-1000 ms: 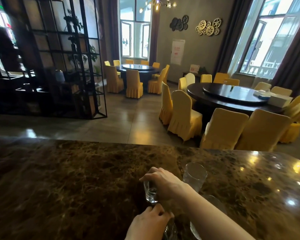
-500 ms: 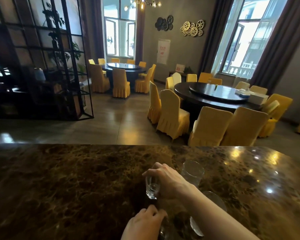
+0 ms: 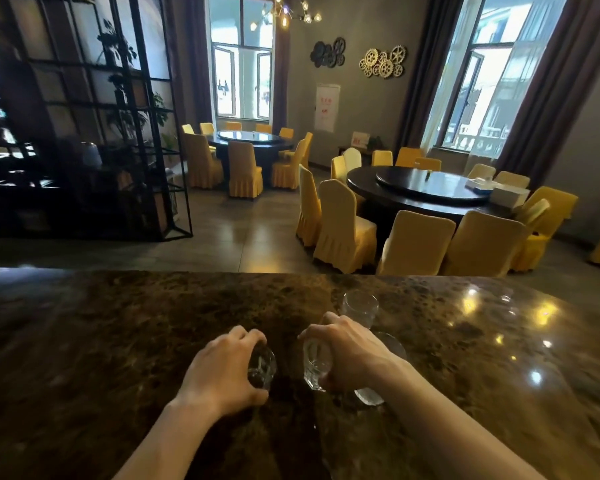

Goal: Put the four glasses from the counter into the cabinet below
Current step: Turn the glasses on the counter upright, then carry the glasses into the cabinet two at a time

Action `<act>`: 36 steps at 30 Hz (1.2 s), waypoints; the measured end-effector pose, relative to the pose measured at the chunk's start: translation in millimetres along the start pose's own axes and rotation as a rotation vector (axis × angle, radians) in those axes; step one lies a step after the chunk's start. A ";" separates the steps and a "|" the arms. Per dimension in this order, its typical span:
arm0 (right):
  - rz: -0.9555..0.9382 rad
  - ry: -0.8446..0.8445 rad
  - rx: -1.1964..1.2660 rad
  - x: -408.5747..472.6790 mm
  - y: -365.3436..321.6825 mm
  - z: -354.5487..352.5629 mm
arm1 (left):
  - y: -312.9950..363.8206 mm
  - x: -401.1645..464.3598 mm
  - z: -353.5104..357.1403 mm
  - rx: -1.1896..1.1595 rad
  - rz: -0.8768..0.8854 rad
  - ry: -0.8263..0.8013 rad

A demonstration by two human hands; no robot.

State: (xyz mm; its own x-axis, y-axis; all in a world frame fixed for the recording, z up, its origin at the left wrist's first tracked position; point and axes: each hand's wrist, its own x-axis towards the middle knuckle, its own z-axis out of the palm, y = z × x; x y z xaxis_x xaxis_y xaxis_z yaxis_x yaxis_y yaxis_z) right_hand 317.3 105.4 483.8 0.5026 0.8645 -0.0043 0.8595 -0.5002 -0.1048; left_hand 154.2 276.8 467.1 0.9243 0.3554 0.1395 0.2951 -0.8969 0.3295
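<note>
Item 1. Left hand point(image 3: 222, 370): fingers curled round a short clear glass point(image 3: 262, 367), wrapped on its near and left sides. A second ago this hand was only arriving at the near edge of view beside the right hand; it has since shifted left and taken its own glass.

Item 2. Right hand point(image 3: 352, 351): fingers closed round a second small glass point(image 3: 315, 365), which shows tilted with its faceted base toward the near side. Whether the base touches the surface cannot be told. The hold matches that of a second ago.

Item 3. Third glass point(image 3: 360, 308): upright on the dark marbled surface point(image 3: 118, 341), just beyond the right hand, untouched.

Item 4. Fourth glass point(image 3: 378, 368): largely hidden behind the right hand and wrist, appearing to lie on its side, untouched.

Item 5. Cabinet: below the surface, out of view.

Item 6. Background: round tables point(image 3: 426, 192) with yellow-covered chairs point(image 3: 347, 226), well beyond the far edge of the surface.

Status: both hands now loaded, one glass each. Judged stage: the first pair is ready for carrying down to the cabinet; two glasses remain for a further trip. None appears stored yet.
</note>
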 end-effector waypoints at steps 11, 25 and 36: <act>-0.027 0.016 0.028 -154.0 8.3 -3.6 | 75.6 -113.6 9.5 0.067 -0.082 0.023; 0.038 -0.065 0.058 -321.1 -4.4 48.6 | 148.0 -224.4 51.0 0.046 0.001 -0.078; 0.158 -0.088 0.094 -337.7 -66.9 116.0 | 101.3 -284.0 76.6 -0.051 0.019 -0.132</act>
State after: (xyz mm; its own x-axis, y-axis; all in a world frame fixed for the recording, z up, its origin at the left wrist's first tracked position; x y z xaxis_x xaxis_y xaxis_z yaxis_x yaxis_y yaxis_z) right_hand 79.3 -147.4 376.9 0.6173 0.7784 -0.1145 0.7558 -0.6271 -0.1885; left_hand -59.8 64.9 389.3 0.9543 0.2979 0.0227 0.2680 -0.8872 0.3757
